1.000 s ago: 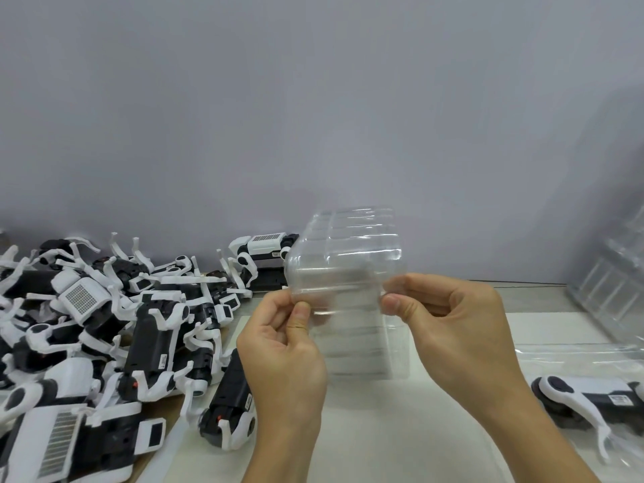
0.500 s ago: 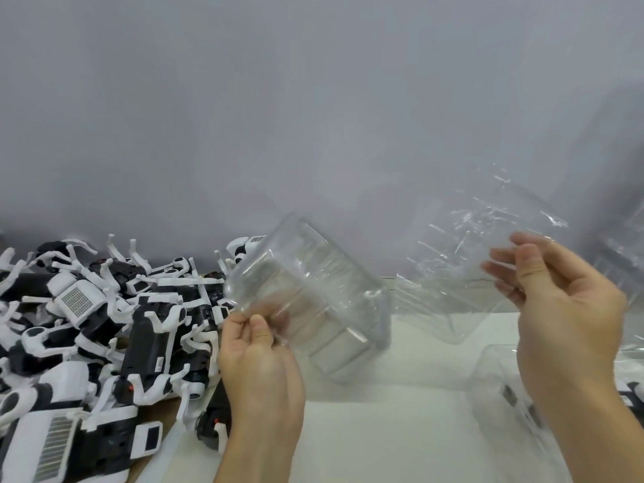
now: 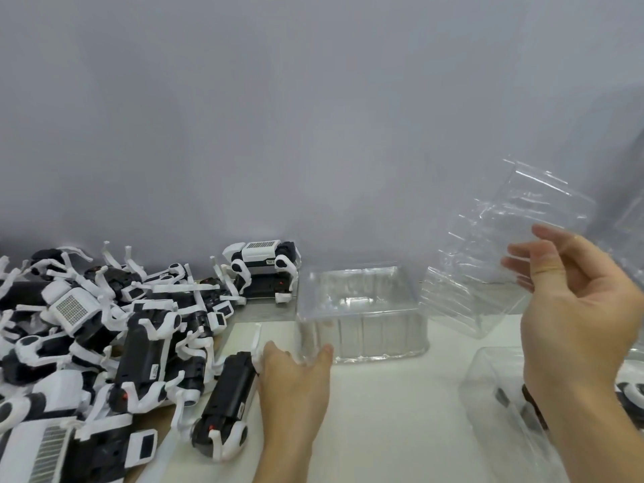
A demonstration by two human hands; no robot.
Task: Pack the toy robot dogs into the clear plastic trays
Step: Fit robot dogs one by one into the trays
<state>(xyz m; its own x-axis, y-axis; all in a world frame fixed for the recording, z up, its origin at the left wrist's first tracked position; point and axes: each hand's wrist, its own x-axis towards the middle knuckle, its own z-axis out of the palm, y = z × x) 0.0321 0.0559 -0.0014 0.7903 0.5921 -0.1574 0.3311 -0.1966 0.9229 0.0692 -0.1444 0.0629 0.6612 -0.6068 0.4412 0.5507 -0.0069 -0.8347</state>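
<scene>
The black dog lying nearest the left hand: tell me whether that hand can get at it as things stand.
Probably yes. The left hand is open at the tray corner, and the dog lies right beside it, uncovered, apart from the pile.

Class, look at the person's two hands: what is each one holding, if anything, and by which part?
The right hand holds a raised clear tray by its near edge. The left hand holds nothing; its fingers touch the table tray's near corner.

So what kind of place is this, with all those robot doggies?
Probably a packing bench in a toy factory or workshop. A big pile of toy robot dogs lies beside clear plastic trays, and a person's hands work on the plain table.
</scene>
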